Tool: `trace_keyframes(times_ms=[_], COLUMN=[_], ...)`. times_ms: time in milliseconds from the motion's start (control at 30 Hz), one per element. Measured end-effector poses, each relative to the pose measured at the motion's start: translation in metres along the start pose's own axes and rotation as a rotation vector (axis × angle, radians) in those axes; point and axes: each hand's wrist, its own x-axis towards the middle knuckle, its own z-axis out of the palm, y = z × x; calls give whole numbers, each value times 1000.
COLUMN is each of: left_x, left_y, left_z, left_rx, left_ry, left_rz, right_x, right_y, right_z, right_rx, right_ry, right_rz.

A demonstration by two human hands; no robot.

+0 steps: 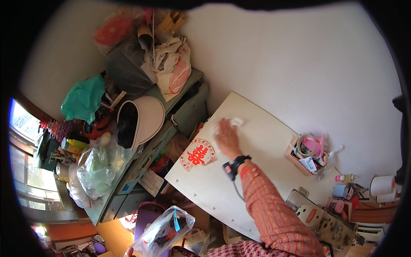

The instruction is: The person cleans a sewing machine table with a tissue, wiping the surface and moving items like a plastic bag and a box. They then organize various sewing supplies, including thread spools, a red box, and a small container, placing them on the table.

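Observation:
My right hand (pixel 227 138) lies palm down on the white tabletop (pixel 273 154), over a crumpled white cloth or tissue (pixel 237 122). Hand and cloth are blurred, and most of the cloth is hidden under the fingers. A black strap with a small device (pixel 231 170) and a cable circles that wrist. Left of the hand, a round red-and-white paper sticker (pixel 197 155) with a torn edge lies on the tabletop. Only fingertips of my left hand (pixel 129 252) show at the bottom edge, beside a clear plastic bag (pixel 170 225); whether they grip it is hidden.
A sewing machine (pixel 324 221) stands at the right, near thread cones (pixel 382 186). A striped box (pixel 298 160) holding tape and small items sits by the wall. To the left, a green cabinet (pixel 128 180) carries a sun visor (pixel 149 120) and several bags. Below is a purple bin (pixel 141 221).

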Motion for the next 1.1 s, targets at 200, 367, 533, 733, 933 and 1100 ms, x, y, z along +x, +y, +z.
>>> trace_keyframes(times_ms=[200, 367, 533, 733, 933, 1100], left_x=[6, 3, 12, 1, -8, -11], left_y=[-6, -5, -18, -13, -12, -3], left_z=[14, 10, 9, -10, -34, -45], left_rx=[111, -34, 58, -86, -111, 223], left_ry=[-66, -189, -213, -200, -188, -145], left_rz=[36, -3, 72, 64, 127, 274], right_x=[3, -38, -90, -170, -243, -245], right_y=[142, 118, 18, -93, -145, -105], right_z=[-32, -34, -23, -28, -33, -41], right_rx=[-128, -126, -47, 107, 157, 259], right_ry=[31, 89, 44, -144, -222, -281], right_rz=[304, 313, -137, -451, -581, -583])
